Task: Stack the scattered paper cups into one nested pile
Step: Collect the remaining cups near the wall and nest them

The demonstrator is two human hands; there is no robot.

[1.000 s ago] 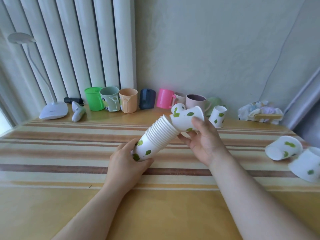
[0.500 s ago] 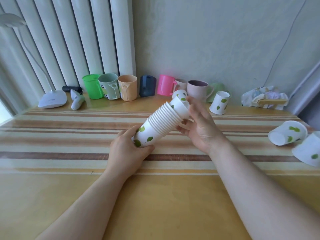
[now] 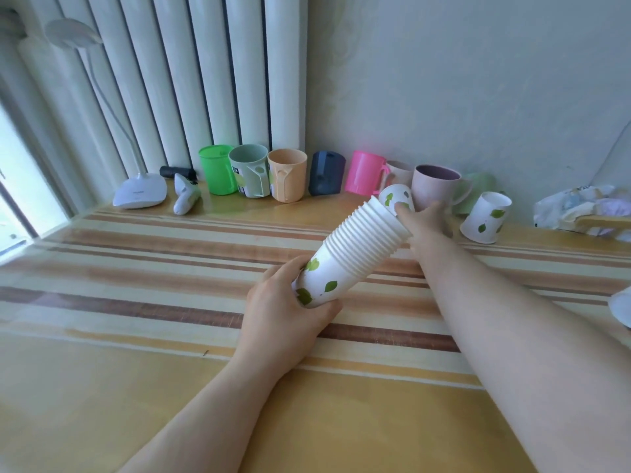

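Observation:
A tilted nested pile of white paper cups with green leaves [image 3: 362,247] is held at its base by my left hand [image 3: 286,319], its open end pointing up and to the right. My right hand [image 3: 426,227] stretches past that open end with its fingers apart, one fingertip at a small loose paper cup [image 3: 394,199] lying by the mugs. Another paper cup [image 3: 486,216] stands upside down just right of that hand. A sliver of a further white cup [image 3: 622,307] shows at the right edge.
A row of coloured plastic mugs [image 3: 286,175] lines the wall at the back of the striped table [image 3: 136,268]. A white desk lamp [image 3: 140,191] and a small white device [image 3: 184,198] sit at the back left. Crumpled wrapping [image 3: 580,209] lies at the back right.
My right hand pushed its cup into the pile, let go, and reached forward toward the loose cups by the mugs. The pile stayed in my left hand.

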